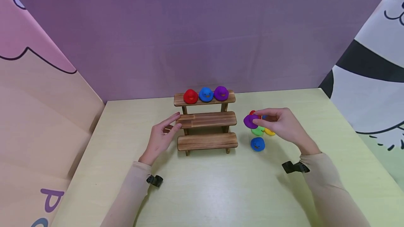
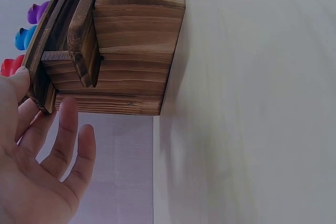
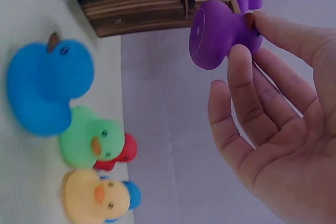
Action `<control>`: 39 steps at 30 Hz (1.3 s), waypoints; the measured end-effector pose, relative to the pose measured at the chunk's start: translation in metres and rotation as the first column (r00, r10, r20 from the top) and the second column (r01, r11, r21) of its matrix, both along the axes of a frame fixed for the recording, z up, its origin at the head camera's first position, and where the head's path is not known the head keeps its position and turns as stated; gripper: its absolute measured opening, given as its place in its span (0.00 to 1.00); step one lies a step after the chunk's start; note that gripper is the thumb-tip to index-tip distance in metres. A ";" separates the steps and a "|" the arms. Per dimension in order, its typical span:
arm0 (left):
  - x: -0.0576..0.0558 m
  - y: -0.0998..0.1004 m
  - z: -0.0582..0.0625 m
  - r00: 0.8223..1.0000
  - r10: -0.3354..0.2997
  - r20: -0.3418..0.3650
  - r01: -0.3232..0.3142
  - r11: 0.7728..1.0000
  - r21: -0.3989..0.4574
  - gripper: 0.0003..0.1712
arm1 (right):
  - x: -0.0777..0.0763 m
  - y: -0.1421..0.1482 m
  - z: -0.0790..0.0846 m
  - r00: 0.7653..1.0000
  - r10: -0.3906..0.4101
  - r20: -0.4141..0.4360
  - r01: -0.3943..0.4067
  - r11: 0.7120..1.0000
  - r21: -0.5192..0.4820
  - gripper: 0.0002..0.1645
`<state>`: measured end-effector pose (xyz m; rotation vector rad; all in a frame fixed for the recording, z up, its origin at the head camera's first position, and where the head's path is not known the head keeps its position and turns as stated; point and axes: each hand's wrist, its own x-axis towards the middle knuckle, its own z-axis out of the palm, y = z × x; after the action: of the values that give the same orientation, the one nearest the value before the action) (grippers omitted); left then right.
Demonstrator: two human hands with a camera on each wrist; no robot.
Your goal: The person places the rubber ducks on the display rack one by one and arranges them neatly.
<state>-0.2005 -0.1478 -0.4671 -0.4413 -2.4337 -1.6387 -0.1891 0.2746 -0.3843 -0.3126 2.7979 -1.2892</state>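
A three-step wooden display stand [image 1: 206, 141] stands on the table. On its top step sit a red duck [image 1: 190, 96], a blue duck [image 1: 206, 94] and a purple duck [image 1: 221, 93] side by side. My left hand [image 1: 160, 139] pinches the left end of the stand, thumb and index finger at the edge of a step [image 2: 47, 56], other fingers spread. Held by the head between thumb and fingers of my right hand [image 1: 279, 123] is another purple duck [image 3: 215, 35], tilted with its flat base showing. It hangs right of the stand, above the loose ducks.
Below and behind my right hand are a blue duck [image 1: 257, 144], a green duck [image 1: 257, 131], a yellow duck [image 1: 269, 132], a red duck [image 3: 127, 148] and a second blue one [image 3: 135, 194]. A purple cloth wall [image 1: 205, 38] rises behind the table [image 1: 202, 188].
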 end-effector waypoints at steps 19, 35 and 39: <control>0.000 0.000 -0.001 1.000 0.003 -0.005 -0.003 1.000 0.001 0.23 | -0.016 -0.059 0.009 0.996 0.089 -0.018 -0.090 0.995 -0.031 0.22; -0.002 0.000 -0.003 1.000 0.007 -0.021 -0.007 1.000 0.011 0.23 | -0.022 -0.095 0.009 0.991 0.125 -0.039 -0.127 0.990 -0.062 0.22; -0.001 0.000 -0.002 1.000 0.006 -0.019 -0.006 1.000 0.017 0.23 | -0.023 -0.103 0.009 0.990 0.133 -0.054 -0.136 0.989 -0.061 0.21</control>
<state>-0.2016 -0.1480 -0.4695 -0.4447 -2.4035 -1.6435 -0.2126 0.1713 -0.3751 -0.5340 2.7237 -1.3614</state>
